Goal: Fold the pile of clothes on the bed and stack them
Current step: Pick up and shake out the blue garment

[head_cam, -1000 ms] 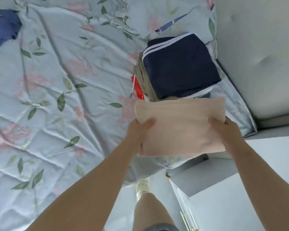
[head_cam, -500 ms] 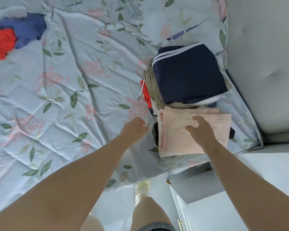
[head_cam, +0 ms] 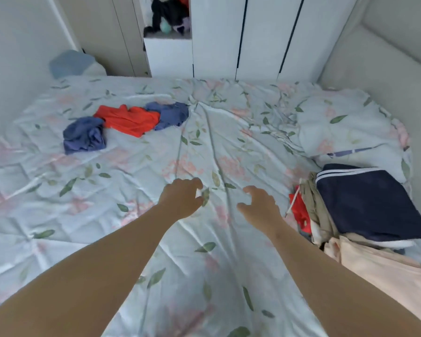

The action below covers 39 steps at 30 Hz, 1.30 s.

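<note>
Head view has both hands empty: the left hand (head_cam: 181, 197) and the right hand (head_cam: 259, 205) hover over the middle of the bed (head_cam: 229, 147), fingers loosely curled round nothing. The unfolded pile lies well apart at the far left, a red garment (head_cam: 129, 120) touching the nearer blue garment (head_cam: 84, 135) and the farther blue garment (head_cam: 169, 115). The folded navy piece (head_cam: 370, 200) and the pink piece (head_cam: 387, 271) sit by the right edge. I'd worry that a long reach lets an arm knock those stacks, or that pulling the red garment drags a blue one along.

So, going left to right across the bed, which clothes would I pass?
Crumpled blue garment → orange-red garment → second blue garment → navy-topped folded stack.
</note>
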Each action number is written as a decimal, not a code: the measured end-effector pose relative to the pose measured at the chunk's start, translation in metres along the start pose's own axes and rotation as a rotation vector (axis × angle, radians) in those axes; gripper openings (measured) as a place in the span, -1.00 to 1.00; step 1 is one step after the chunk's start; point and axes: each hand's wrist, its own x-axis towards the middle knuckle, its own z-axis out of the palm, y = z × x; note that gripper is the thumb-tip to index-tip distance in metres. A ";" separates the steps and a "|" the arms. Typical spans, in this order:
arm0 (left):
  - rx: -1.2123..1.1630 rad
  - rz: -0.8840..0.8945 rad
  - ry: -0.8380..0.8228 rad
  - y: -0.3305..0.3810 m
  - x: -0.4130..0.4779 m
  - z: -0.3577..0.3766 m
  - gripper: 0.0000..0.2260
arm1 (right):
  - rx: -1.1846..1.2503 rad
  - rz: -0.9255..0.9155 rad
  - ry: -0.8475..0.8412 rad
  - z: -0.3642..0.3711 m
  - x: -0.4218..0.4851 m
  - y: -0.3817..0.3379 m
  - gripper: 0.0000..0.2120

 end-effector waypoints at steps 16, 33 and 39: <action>-0.016 -0.040 0.058 -0.281 -0.026 -0.119 -0.71 | -0.015 -0.124 -0.032 0.129 0.032 -0.288 -0.58; -0.070 -0.282 0.068 -0.409 0.150 -0.082 -0.69 | -0.155 -0.164 -0.295 0.224 0.279 -0.328 -0.57; 0.044 -0.345 -0.012 -0.468 0.270 -0.027 -0.63 | -0.185 -0.055 -0.241 0.267 0.437 -0.312 -0.55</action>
